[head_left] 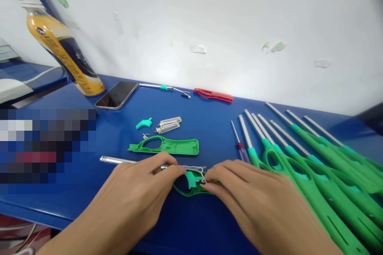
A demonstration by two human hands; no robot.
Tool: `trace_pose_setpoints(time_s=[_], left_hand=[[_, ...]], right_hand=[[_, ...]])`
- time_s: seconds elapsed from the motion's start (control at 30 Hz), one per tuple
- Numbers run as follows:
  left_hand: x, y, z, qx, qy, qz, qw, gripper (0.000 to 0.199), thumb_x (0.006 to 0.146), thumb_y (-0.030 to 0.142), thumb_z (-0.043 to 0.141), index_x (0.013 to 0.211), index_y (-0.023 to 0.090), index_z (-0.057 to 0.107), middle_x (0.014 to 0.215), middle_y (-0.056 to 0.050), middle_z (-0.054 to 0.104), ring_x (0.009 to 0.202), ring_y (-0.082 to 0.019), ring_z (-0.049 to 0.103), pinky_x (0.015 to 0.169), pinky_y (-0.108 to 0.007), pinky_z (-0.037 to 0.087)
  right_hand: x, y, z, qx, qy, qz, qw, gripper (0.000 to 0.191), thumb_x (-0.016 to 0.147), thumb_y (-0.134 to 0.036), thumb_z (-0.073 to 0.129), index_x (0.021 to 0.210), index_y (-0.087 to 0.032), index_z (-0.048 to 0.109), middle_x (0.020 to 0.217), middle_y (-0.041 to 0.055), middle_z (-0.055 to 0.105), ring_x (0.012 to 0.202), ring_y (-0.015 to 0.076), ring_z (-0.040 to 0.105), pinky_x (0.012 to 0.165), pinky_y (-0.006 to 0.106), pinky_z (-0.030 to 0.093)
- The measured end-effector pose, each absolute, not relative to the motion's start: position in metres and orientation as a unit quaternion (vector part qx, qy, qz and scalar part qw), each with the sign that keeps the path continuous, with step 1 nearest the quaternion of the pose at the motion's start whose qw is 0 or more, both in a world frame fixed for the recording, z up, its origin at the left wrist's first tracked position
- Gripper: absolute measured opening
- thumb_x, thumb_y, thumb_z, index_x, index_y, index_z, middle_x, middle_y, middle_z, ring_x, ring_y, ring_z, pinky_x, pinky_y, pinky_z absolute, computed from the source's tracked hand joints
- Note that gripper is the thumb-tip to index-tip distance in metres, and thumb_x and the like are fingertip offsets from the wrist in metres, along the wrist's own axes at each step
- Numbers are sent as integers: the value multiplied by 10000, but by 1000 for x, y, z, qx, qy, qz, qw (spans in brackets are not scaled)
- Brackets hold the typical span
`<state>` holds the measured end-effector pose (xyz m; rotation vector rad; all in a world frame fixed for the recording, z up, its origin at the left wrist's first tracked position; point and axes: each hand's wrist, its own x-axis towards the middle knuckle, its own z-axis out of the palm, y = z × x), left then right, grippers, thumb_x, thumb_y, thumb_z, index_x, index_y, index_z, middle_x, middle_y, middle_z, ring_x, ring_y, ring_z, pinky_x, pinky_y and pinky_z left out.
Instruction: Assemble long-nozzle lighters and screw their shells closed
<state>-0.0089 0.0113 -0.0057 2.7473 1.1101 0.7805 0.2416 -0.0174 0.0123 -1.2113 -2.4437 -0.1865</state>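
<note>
A green lighter shell half (188, 193) lies on the blue table with a teal trigger (190, 180) and white wires (194, 167) in it. My left hand (140, 187) is closed at the shell's left part, where the metal tube (115, 160) sticks out; what its fingertips pinch is hidden. My right hand (248, 191) has its fingers together at the wires and a small dark part right of the trigger. Behind them lies another green shell half (179, 147), with a loose teal trigger (144, 123), clear fuel tanks (168, 127) and small screws (145, 136) beyond it.
Several green lighters (317, 179) and a screwdriver (241, 145) lie at the right. At the back are a red shell (213, 95), a metal tube with wires (155, 86), a phone (117, 95) and a yellow bottle (66, 51). A white wall (209, 20) rises behind the blue table (74, 191).
</note>
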Motion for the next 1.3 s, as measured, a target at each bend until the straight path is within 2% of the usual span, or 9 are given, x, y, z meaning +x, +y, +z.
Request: trace_pose_setpoints(time_s=[0.17, 0.33, 0.6, 0.7, 0.87, 1.0, 1.17, 1.3], left_hand=[[-7, 14, -7, 894, 360, 264, 24, 303, 1080, 89, 437, 1143, 258, 680, 1060, 3, 754, 778, -166, 786, 649, -276, 580], [-8, 14, -8, 897, 359, 259, 9, 343, 1061, 67, 431, 1168, 277, 681, 1049, 14, 750, 720, -166, 786, 590, -284, 577], [-7, 15, -7, 900, 360, 246, 24, 383, 1028, 27, 428, 1154, 255, 708, 1061, -14, 749, 764, -173, 794, 642, -279, 599], [-7, 11, -5, 902, 360, 236, 31, 349, 1060, 67, 422, 1150, 245, 708, 1083, -32, 742, 786, -167, 779, 654, -274, 586], [-7, 4, 0, 911, 357, 208, 15, 293, 1134, 243, 421, 1110, 254, 712, 1117, -53, 736, 812, -221, 756, 581, -336, 547], [-5, 6, 1, 917, 342, 204, -7, 326, 1150, 254, 406, 1104, 249, 729, 1093, -45, 746, 810, -225, 751, 547, -351, 523], [-6, 8, 0, 934, 304, 184, -36, 400, 1148, 189, 378, 1081, 247, 769, 1076, -34, 761, 928, -232, 744, 568, -332, 517], [-5, 8, 2, 936, 301, 176, -41, 441, 1147, 174, 358, 1040, 249, 779, 1050, -32, 759, 897, -222, 727, 563, -320, 500]], right_hand=[[241, -18, 11, -432, -877, -63, 199, 506, 1187, -270, 269, 1016, -266, 746, 962, -32, 806, 781, 152, 761, 518, 370, 419], [241, -17, 12, -439, -876, -53, 195, 485, 1188, -292, 294, 1002, -266, 741, 920, -35, 807, 683, 144, 749, 516, 369, 415], [238, -18, 10, -445, -876, -35, 184, 387, 1161, -246, 377, 956, -262, 704, 823, -25, 765, 648, 160, 731, 539, 364, 388], [237, -17, 8, -447, -874, -31, 190, 371, 1156, -237, 389, 933, -261, 684, 803, -27, 743, 644, 158, 721, 540, 363, 374], [238, -17, 8, -451, -874, -23, 180, 373, 1151, -208, 385, 903, -265, 658, 811, -34, 719, 671, 157, 715, 547, 358, 364], [239, -17, 8, -449, -873, -30, 187, 397, 1161, -225, 369, 892, -262, 658, 795, -33, 699, 660, 152, 704, 530, 362, 345], [238, -15, 6, -442, -877, -34, 186, 373, 1156, -223, 393, 895, -255, 658, 799, -23, 702, 678, 154, 702, 536, 355, 341], [237, -14, 7, -435, -882, -33, 179, 336, 1144, -205, 427, 915, -256, 668, 815, -23, 709, 707, 166, 707, 541, 361, 347]])
